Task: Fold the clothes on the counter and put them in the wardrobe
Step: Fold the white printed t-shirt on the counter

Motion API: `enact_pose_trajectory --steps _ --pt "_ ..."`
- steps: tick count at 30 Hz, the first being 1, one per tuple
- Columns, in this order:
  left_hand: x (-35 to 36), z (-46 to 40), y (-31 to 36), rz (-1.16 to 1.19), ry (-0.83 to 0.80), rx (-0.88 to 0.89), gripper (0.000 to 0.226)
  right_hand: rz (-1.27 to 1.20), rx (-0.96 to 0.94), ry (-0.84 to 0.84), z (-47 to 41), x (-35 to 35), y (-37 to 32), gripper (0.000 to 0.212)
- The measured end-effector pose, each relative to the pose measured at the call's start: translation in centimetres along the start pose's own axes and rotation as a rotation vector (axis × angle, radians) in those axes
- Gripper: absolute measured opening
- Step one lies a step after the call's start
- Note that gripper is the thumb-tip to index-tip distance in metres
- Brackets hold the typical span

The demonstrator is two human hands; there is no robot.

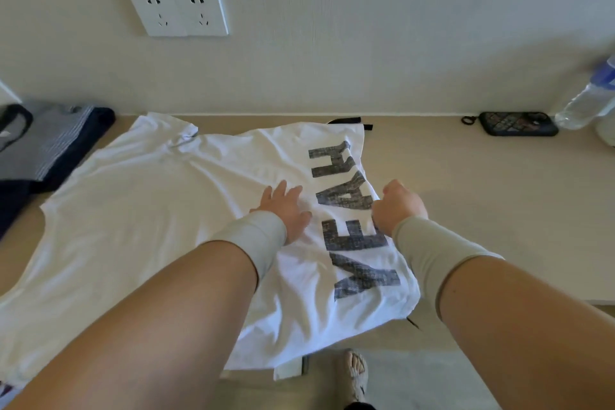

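A pale textured wall (pixel 366 27) is fitted with a white double socket plate (pixel 178 10); below it, the beige counter (pixel 482 183) is evenly lit.

One white T-shirt (pixel 159 226) at centre; one pile of dark and striped clothes (pixel 43 150) at nine o'clock. Two hands: left hand (pixel 286 210), right hand (pixel 399 206). Two wall sockets (pixel 179 10) at eleven o'clock. One dark pouch (pixel 517 123) and one plastic bottle (pixel 589 100) at two o'clock.
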State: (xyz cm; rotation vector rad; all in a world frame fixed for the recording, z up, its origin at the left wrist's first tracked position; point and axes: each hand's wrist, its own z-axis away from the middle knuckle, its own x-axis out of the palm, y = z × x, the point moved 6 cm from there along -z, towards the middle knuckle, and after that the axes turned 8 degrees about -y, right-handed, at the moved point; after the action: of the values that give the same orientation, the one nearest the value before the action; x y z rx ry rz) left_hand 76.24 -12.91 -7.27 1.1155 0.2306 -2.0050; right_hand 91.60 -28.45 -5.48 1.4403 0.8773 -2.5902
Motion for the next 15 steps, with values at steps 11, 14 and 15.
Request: enact_pose_trajectory --steps 11,14,15 --pt "-10.2 -11.2 -1.2 0.141 0.223 -0.236 0.05 -0.121 0.011 -0.008 -16.0 -2.2 -3.8 0.029" --pt "-11.2 -13.5 -2.9 0.193 0.243 -0.329 0.054 -0.129 0.058 -0.016 -19.0 -1.7 -4.2 0.029" --pt "-11.2 -14.3 -3.5 0.207 0.242 -0.358 0.056 -0.147 0.07 -0.017 -19.7 -1.4 -4.2 0.029"
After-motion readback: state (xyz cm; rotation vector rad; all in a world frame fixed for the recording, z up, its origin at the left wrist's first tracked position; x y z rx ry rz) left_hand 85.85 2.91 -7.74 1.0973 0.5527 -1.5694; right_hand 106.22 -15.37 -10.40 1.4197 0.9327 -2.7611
